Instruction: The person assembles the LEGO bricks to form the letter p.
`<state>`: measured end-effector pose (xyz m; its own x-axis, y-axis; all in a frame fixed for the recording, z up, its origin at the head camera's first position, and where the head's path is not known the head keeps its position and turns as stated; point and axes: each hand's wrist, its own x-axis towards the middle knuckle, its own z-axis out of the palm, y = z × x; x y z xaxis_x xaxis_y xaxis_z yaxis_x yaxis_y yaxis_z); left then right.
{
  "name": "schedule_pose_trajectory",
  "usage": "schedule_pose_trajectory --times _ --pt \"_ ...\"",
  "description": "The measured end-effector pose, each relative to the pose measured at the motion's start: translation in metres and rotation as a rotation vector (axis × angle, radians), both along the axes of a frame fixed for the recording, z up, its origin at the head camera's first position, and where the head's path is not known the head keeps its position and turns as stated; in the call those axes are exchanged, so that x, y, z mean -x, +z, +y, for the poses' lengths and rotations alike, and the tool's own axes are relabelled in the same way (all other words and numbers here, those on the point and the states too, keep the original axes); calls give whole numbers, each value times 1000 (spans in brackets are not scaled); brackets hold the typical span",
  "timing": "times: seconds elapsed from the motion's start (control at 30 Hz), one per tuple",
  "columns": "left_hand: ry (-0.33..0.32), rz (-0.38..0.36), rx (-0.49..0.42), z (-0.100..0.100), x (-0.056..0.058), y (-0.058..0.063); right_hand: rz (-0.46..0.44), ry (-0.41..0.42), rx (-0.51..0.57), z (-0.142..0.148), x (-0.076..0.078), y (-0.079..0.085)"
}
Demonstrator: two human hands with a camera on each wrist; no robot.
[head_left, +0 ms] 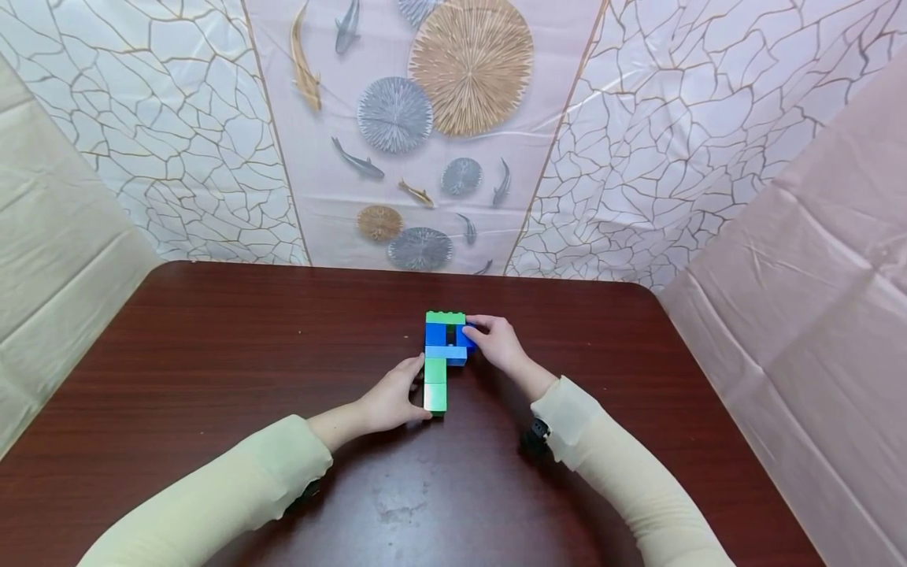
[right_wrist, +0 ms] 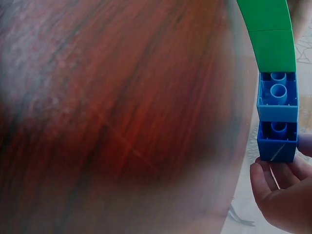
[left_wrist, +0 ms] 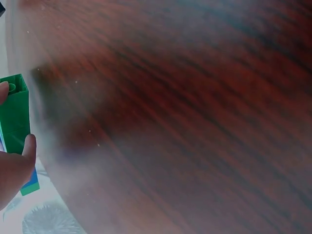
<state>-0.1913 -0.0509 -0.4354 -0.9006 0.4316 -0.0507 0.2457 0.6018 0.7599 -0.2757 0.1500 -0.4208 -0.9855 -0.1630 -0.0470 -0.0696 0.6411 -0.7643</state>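
A P-shaped build of toy building bricks is held between the two hands in the head view. Its stem is made of green bricks (head_left: 435,383), with a light blue brick (head_left: 445,355) above them. Dark blue bricks (head_left: 435,335) stand on both sides of a small gap, capped by a bright green brick (head_left: 446,317). My left hand (head_left: 388,398) grips the stem from the left, thumb near its lower end. My right hand (head_left: 499,345) pinches a dark blue brick (right_wrist: 278,150) at the build's right side. The right wrist view shows hollow tubed undersides of the blue bricks.
The build is over the middle of a dark reddish-brown table (head_left: 212,362). A patterned cloth backdrop (head_left: 397,181) hangs behind the far edge, and pale cloth walls (head_left: 794,236) flank both sides. A small black device (head_left: 536,433) sits at the right cuff.
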Motion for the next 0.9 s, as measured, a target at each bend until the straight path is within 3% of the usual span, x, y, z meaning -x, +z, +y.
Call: schedule_pose_trajectory --times 0.27,0.9 --pt "-9 -31 -27 1 3 -6 -9 16 -56 -2 2 -6" --pt "-12 -95 -29 2 6 -7 8 33 -81 -4 8 -21"
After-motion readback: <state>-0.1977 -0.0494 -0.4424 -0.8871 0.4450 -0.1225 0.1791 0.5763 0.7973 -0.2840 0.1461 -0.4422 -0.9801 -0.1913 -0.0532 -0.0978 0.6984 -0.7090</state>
